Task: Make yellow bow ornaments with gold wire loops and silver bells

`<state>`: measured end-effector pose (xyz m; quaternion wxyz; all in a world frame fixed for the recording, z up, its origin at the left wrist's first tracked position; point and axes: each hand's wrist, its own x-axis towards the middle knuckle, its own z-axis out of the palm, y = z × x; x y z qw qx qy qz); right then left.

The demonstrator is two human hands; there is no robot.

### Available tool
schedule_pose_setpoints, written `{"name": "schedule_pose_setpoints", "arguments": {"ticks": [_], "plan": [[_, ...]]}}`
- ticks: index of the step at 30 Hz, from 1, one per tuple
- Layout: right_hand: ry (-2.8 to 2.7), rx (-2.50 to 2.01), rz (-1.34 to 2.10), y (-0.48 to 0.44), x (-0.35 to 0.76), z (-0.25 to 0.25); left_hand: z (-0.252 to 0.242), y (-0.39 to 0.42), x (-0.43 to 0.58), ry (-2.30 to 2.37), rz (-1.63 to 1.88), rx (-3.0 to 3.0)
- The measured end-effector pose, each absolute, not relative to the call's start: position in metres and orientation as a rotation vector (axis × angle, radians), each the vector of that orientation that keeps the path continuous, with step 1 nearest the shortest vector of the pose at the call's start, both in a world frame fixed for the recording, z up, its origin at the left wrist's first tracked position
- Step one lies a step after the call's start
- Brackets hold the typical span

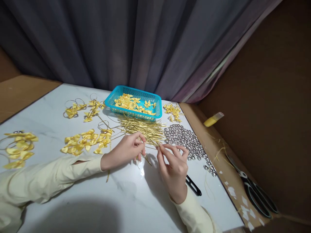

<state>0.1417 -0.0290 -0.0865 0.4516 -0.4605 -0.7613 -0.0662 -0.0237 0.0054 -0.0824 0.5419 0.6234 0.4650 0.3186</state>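
One gold strand [151,148], it seems, is pinched by the right hand [173,166] on the near side of the blue basket [159,111]; the left hand [128,151] curls there too, its hold unclear. Strand-handling looks like the current step; the next move calls for steady fingertips.

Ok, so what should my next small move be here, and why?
I'd probably ease the right hand slightly toward the left hand. They face each other with a gap between them, close to the gold wires, and both seem curled as if pinching something, though what each one holds is too small to make out.
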Motion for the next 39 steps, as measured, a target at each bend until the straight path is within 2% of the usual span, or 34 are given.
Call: {"name": "schedule_pose_setpoints", "arguments": {"ticks": [6, 15, 24, 29, 34, 39], "plan": [[-1.915, -1.146, -0.240, -0.028, 0.142, -0.088, -0.081, 0.007, -0.027, 1.182, 0.720, 1.780], [-1.929, -1.192, -0.235, -0.025, 0.144, -0.086, -0.077, 0.010, -0.029, 1.128, 0.618, 1.546], [-1.970, -1.180, -0.216, -0.024, 0.144, -0.088, -0.077, 0.010, -0.031, 1.320, 0.677, 2.071], [-1.906, -1.232, -0.037, -0.024, 0.148, -0.088, -0.069, 0.013, -0.031, 1.208, 0.619, 1.826], [-1.804, -1.308, 0.307, -0.022, 0.149, -0.085, -0.060, 0.018, -0.034, 0.846, 0.476, 1.464], [-1.735, -1.334, 0.431, -0.020, 0.150, -0.082, -0.055, 0.017, -0.037, 0.738, 0.401, 1.294]]}}
